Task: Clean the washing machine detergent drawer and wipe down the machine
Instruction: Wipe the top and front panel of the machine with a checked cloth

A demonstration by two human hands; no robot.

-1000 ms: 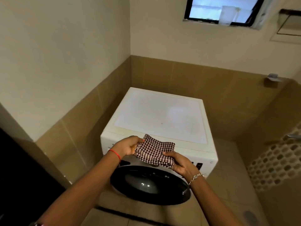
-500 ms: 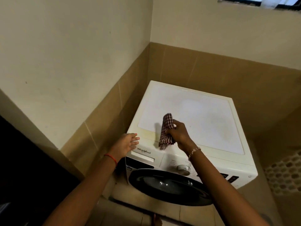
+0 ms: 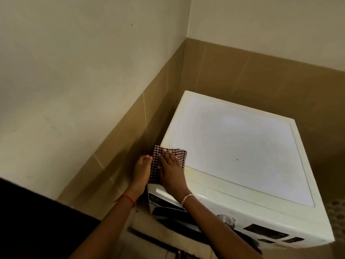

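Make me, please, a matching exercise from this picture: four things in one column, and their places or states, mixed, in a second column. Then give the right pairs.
Things:
1. maroon-and-white checked cloth
2. right hand
3. round silver metal dial
4. thin red thread band

Places or states:
A. on the white washing machine front panel
B. around the left wrist
C. on the machine top's front left corner
D. pressing flat on the cloth

Pairs: 1-C, 2-D, 3-A, 4-B.

The white, square-topped machine stands upright; a maroon-checked cloth lies spread flat on the machine's top, front-left corner.
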